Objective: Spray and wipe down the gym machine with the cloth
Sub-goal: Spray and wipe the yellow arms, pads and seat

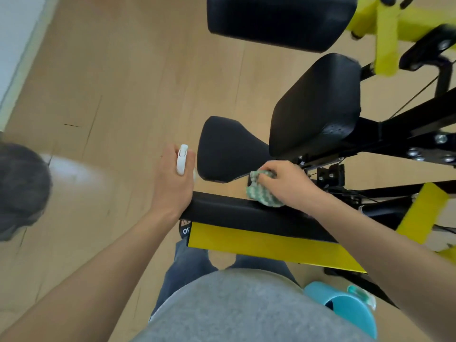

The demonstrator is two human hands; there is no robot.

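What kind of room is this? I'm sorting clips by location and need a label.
Most likely a gym: a yellow-and-black machine frame carries several black pads, one shaped like a seat, over a wood-look floor.

1. The left hand (172,183) grips a white spray bottle (182,162), just left of the black seat (227,149).
2. The right hand (286,183) grips a green-and-white cloth (261,193), bunched on the black pad (246,213) with yellow backing.
3. Two more black pads (315,104) sit on the yellow-and-black frame (385,33).
4. A teal container (350,307) is at lower right, above the wooden floor (123,82).
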